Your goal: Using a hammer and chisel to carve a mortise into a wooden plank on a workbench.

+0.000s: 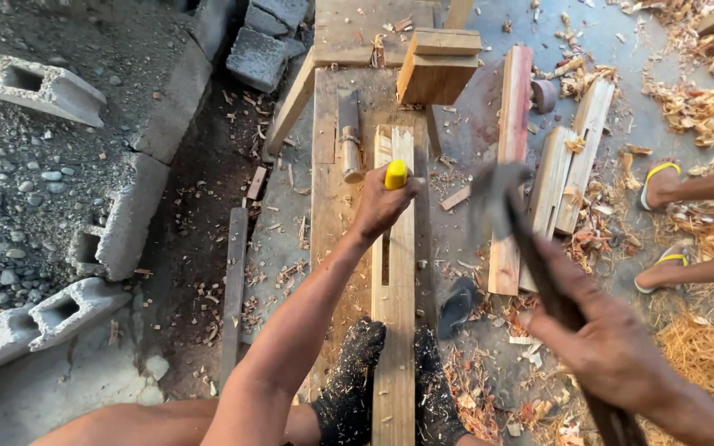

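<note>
My left hand grips a chisel with a yellow handle, held upright on a long pale wooden plank. The plank has a narrow slot cut just below the hand. It lies on a wooden work board. My right hand is raised at the lower right and holds a hammer, its head blurred, up beside the chisel. My feet in dark, sawdust-covered socks sit on either side of the plank.
A second chisel lies on the board. A wooden block sits at the board's far end, loose slats to the right. Concrete blocks and gravel lie left. Another person's feet in yellow sandals stand right among shavings.
</note>
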